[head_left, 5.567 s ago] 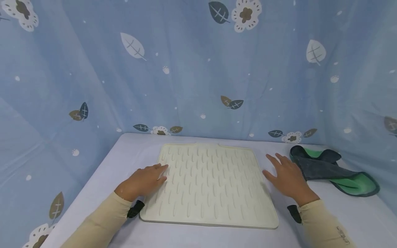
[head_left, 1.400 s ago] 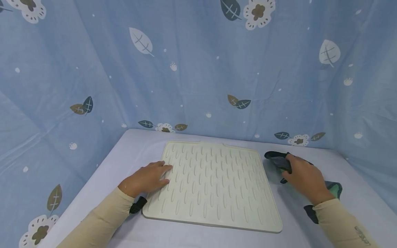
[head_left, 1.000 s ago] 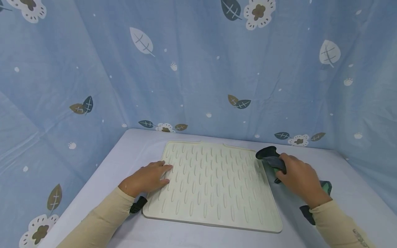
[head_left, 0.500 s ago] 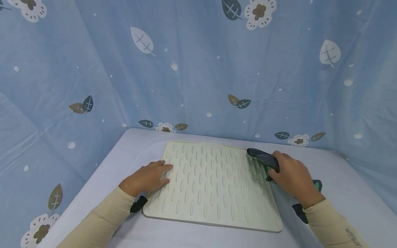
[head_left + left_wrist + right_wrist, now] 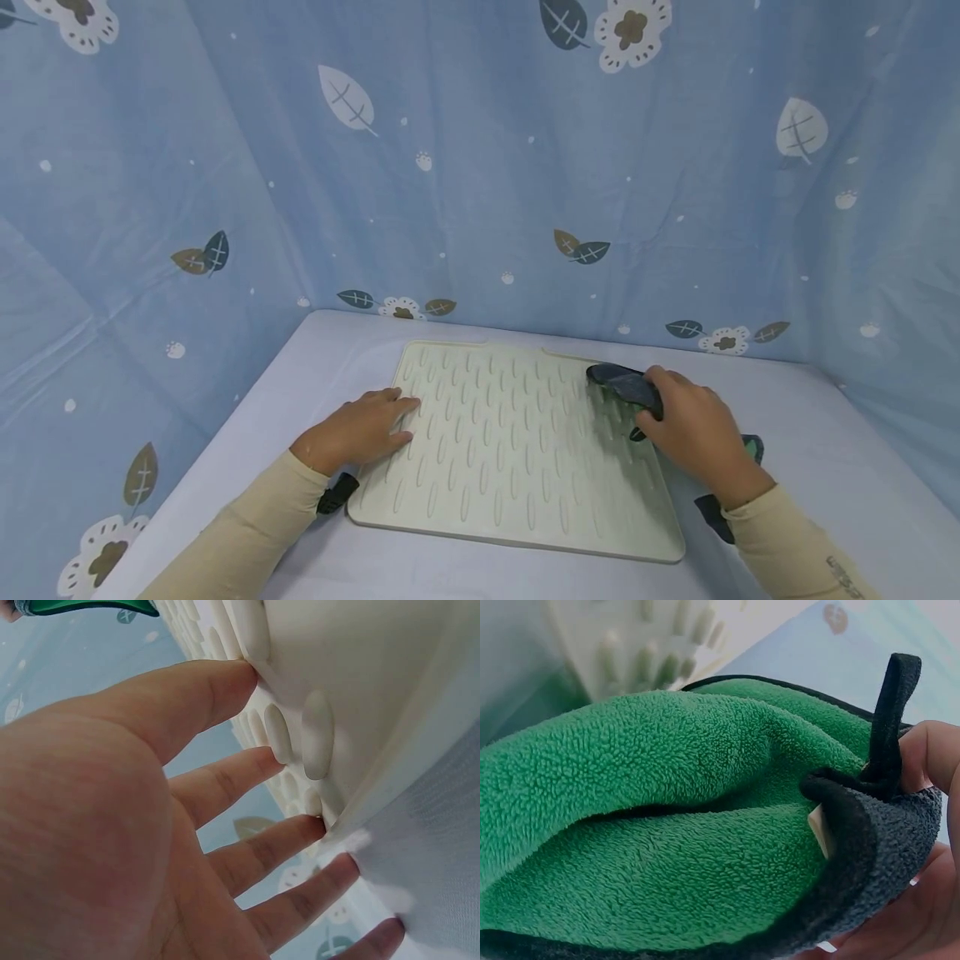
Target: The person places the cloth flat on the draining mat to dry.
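A cream ridged mat (image 5: 517,450) lies flat in the middle of the table. At its left edge rests my left hand (image 5: 356,429), fingers extended. Seen from the left wrist, the thumb and some fingertips touch the mat (image 5: 330,652), and the lower fingertips reach past its rim onto the white table covering. My right hand (image 5: 697,429) grips a folded microfibre cloth (image 5: 622,385) over the mat's back right part. Its green plush side, dark grey side, black edging and hanging loop show on the cloth (image 5: 660,855) in the right wrist view. Whether it touches the mat, I cannot tell.
White covering (image 5: 817,450) spreads over the table around the mat. Behind and at the sides hangs a blue curtain (image 5: 465,208) printed with leaves and flowers. Black bands (image 5: 337,493) sit at both wrists under beige sleeves.
Earliest, the cloth lay on the table at the right and my right hand hovered beside the mat, holding nothing. Now that hand has gripped it and moved left over the mat. My left hand stays put.
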### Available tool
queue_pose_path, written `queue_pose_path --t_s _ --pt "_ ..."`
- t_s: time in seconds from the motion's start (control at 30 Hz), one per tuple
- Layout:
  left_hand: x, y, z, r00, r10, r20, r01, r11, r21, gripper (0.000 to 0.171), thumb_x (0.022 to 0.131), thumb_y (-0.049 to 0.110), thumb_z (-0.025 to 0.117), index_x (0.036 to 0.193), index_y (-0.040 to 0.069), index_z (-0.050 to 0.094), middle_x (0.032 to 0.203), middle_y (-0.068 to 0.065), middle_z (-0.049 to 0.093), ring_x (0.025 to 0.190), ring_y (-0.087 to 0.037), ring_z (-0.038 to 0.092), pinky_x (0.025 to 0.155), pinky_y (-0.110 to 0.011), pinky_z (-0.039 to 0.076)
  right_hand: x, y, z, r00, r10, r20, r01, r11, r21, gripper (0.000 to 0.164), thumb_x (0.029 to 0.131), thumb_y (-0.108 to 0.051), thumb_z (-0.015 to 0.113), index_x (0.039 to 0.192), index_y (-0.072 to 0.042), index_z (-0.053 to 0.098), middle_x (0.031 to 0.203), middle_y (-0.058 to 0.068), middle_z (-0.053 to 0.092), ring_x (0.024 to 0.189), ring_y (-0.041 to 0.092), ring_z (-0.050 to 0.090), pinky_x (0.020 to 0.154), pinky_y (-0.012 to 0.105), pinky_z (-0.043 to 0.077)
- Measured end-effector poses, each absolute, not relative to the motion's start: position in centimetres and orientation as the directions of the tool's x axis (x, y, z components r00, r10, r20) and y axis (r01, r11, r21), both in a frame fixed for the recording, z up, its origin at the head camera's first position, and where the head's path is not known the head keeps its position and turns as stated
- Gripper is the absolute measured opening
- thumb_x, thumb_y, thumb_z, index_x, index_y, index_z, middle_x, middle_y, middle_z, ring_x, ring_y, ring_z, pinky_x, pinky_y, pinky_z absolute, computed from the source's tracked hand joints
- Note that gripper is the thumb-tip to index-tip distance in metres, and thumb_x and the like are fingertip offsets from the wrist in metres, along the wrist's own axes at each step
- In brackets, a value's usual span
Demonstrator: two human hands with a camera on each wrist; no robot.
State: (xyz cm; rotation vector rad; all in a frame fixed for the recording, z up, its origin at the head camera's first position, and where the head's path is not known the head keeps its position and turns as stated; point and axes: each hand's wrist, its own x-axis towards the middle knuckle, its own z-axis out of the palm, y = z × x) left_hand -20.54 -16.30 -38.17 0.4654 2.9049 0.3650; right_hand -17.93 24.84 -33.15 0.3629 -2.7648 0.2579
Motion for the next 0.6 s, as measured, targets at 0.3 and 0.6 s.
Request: queue_pose_path --t_s 0.3,0.6 --pt "-20.5 -16.1 -38.1 -0.936 0.325 -0.136 0.279 0.920 0.276 0.054 0.097 0.029 0.065 0.146 0.011 0.052 0.153 -0.025 0.042 0.141 -0.045 0.041 0.104 -0.073 0.036 -17.5 23.6 -33.0 -0.901 -0.246 0.357 -0.313 0.939 -0.144 0.034 0.082 -0.010 0.074 0.112 0.000 0.061 0.096 0.016 0.069 0.063 0.016 0.053 0.058 0.039 0.046" --pt "-20.6 -16.2 -38.2 -0.939 0.314 -0.139 0.271 0.926 0.264 0.054 0.097 0.028 0.065 0.146 0.010 0.051 0.153 -0.025 0.042 0.141 -0.046 0.041 0.104 -0.075 0.034 -17.1 22.4 -33.3 -0.872 -0.295 0.392 -0.365 0.924 -0.117 0.034 0.081 -0.010 0.075 0.111 -0.001 0.063 0.095 0.013 0.069 0.060 0.012 0.049 0.059 0.038 0.045"
